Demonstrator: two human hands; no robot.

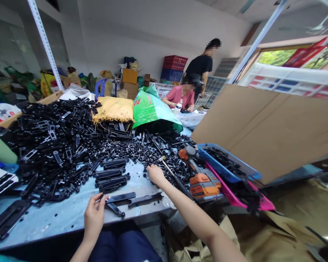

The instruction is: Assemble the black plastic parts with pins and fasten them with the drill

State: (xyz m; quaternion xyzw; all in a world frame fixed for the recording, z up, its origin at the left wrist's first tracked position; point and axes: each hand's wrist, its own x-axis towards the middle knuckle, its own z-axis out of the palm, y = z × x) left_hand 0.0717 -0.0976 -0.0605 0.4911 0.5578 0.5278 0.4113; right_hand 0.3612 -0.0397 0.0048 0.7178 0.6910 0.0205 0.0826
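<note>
My left hand (95,211) is closed at the table's front edge, thumb and fingers pinching the end of a black plastic bar assembly (121,197). A shorter black arm (115,210) angles down from that same end. Beside it lies another black plastic bar (144,199), touching nothing of my hands. My right hand (156,175) reaches to the near edge of a heap of small black-headed screws (131,150), its fingers drawn together; whatever they pinch is too small to name. Between my hands, several black bar pieces (112,174) lie in a stacked row.
Right of my right hand lie a hammer (175,174) and an orange cordless drill (200,178). Blue (229,171) and pink baskets (266,203) stand beyond. A large heap of black parts (51,145) covers the left. Behind are a green sack (150,109) and two people.
</note>
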